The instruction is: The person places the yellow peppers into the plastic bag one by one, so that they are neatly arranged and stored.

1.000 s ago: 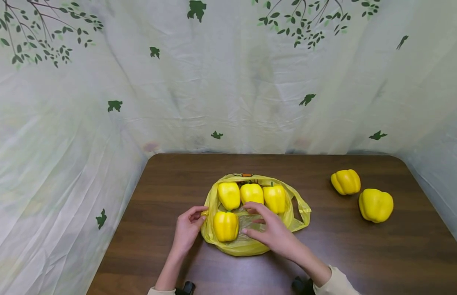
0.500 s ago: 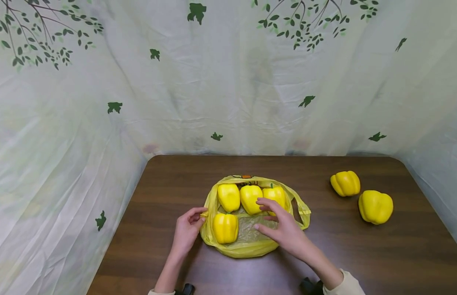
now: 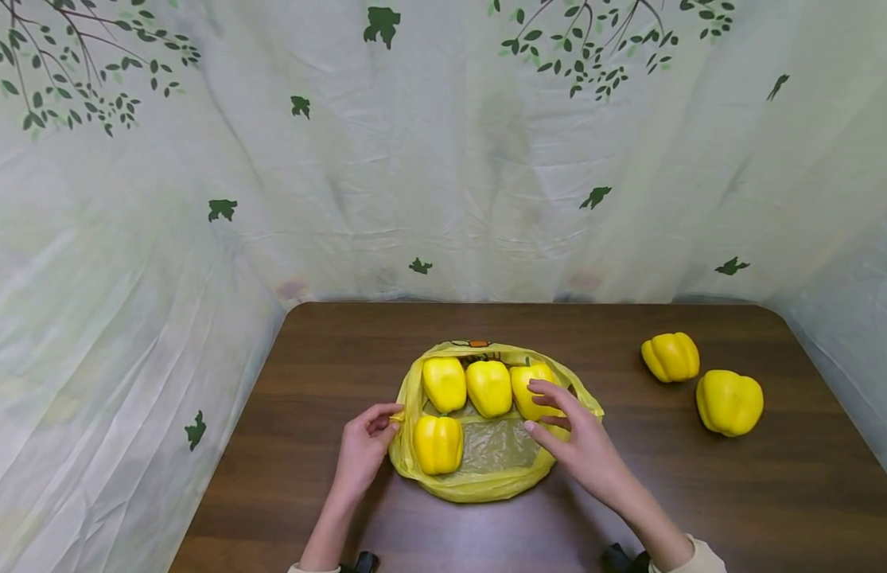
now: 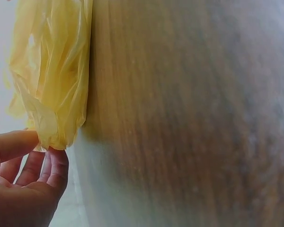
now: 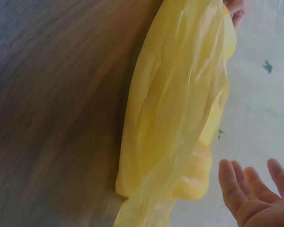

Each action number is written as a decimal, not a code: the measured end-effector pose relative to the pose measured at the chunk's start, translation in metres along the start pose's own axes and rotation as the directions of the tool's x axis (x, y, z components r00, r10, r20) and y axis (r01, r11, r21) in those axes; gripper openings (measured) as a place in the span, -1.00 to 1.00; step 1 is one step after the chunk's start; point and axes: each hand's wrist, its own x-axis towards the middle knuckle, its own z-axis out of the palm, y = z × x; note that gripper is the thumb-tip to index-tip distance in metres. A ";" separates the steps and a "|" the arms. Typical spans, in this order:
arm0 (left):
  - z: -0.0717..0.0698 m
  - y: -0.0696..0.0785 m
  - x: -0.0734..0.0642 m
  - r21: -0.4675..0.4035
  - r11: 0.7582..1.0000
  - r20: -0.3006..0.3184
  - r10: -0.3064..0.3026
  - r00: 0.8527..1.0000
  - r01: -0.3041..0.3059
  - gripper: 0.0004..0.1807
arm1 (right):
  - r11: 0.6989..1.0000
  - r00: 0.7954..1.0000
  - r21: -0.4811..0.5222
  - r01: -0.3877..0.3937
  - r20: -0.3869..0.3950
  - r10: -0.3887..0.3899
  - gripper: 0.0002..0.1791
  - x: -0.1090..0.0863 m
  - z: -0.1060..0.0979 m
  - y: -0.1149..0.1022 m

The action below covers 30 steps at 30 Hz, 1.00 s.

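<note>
A yellow plastic bag (image 3: 486,485) lies on the table with its mouth spread wide. Inside it, three yellow bell peppers, among them the middle one (image 3: 489,389), line the back, and another bell pepper (image 3: 438,444) sits at the front left. My left hand (image 3: 364,446) pinches the bag's left rim between thumb and fingers; the left wrist view shows the gathered plastic (image 4: 52,118) at the fingertips. Over the bag's right side hovers my right hand (image 3: 582,446), fingers spread and holding nothing. In the right wrist view that hand (image 5: 260,198) is apart from the bag.
Two more yellow bell peppers, a farther one (image 3: 671,356) and a nearer one (image 3: 729,403), lie on the right part of the brown wooden table (image 3: 737,501). Behind the table hangs a pale curtain (image 3: 486,175) with a leaf print.
My right hand has drawn back to the right, from over the bag's middle to its right side. The left hand keeps its pinch on the rim. The back middle pepper has shifted slightly forward.
</note>
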 end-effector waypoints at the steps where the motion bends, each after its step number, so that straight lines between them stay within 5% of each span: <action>1: 0.000 0.000 0.000 0.001 1.000 0.000 -0.001 1.000 0.001 -0.73 | 1.000 1.000 -0.002 0.007 -0.006 -0.007 -0.43 -0.001 -0.002 0.001; 21: 0.001 0.001 -0.002 0.036 0.999 -0.019 0.034 0.999 -0.033 -0.72 | 0.995 0.980 -0.095 0.040 -0.192 -0.058 -0.51 -0.024 -0.038 0.032; 30: 0.000 0.000 -0.002 0.017 1.000 -0.004 0.015 1.000 -0.015 -0.70 | 0.987 0.966 -0.151 -0.061 -0.257 0.020 -0.55 -0.040 -0.056 0.045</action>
